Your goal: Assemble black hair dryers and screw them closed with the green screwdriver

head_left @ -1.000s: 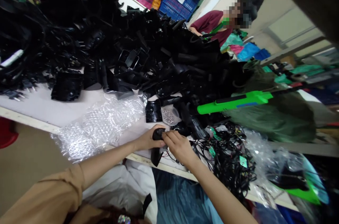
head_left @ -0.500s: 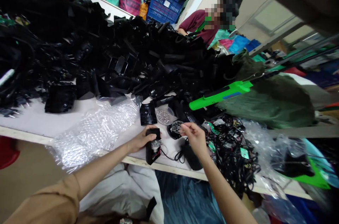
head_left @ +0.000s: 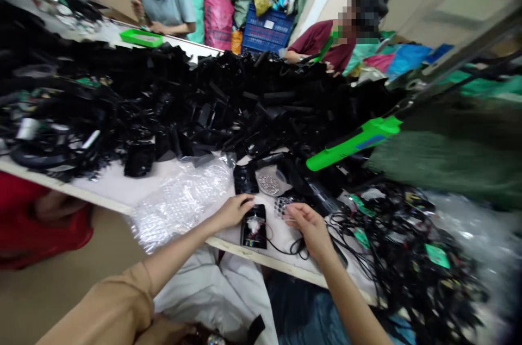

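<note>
Hands apart, the left hand (head_left: pixel 233 211) has fingers at the far end of an open black housing (head_left: pixel 254 230) on the bench (head_left: pixel 108 186), its grip unclear; the right hand (head_left: pixel 310 223) pinches a small dotted piece (head_left: pixel 280 206) near a dish of metal bits (head_left: pixel 269 183).

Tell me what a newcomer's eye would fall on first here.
Probably the bright green, stick-shaped tool at the right, vivid against the sprawling heap of black plastic parts across the middle. Next, likely the shiny sheet of clear bubble wrap on the white tabletop, left of the left hand.
</note>
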Tool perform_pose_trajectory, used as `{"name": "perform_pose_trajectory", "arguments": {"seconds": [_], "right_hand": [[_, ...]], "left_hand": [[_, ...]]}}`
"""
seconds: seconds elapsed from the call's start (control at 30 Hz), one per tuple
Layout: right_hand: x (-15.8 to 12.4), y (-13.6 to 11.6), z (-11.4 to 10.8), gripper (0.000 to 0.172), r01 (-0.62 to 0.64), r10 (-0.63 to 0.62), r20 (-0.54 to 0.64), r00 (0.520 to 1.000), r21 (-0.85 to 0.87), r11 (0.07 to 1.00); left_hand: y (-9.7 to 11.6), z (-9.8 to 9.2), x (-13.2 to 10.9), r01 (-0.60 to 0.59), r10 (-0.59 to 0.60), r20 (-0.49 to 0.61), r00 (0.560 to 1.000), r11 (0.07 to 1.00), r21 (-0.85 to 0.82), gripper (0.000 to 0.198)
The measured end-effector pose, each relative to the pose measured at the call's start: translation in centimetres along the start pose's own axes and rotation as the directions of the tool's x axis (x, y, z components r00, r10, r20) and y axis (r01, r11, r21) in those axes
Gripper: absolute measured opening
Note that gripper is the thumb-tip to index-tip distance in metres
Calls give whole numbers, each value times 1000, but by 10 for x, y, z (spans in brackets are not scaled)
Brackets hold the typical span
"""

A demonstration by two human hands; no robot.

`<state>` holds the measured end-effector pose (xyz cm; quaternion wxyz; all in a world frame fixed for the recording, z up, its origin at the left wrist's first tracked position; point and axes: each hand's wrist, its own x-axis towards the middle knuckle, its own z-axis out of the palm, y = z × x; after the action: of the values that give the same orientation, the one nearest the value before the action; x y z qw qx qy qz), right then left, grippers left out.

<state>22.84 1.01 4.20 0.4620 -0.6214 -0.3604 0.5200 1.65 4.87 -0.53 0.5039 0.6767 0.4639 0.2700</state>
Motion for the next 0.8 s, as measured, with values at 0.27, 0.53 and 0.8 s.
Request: {"name": "perform_pose_trajectory", "arguments": {"seconds": [0.27,0.53,0.8], "right_hand": [[11,-20,51,40,242,-193,276,942,-158,957],[65,-30,164,19,495,-271,467,842,-468,732],[45,-20,195,25,728,-330,654,681,-553,406]], "left_hand": [[13,-55,-63,-55,150,-159,976,874,482,28],[-20,-151,-104,389,-52,-494,868,689,611,42],[-60,-164,-116,416,-188,-481,856,803,426,52]]}}
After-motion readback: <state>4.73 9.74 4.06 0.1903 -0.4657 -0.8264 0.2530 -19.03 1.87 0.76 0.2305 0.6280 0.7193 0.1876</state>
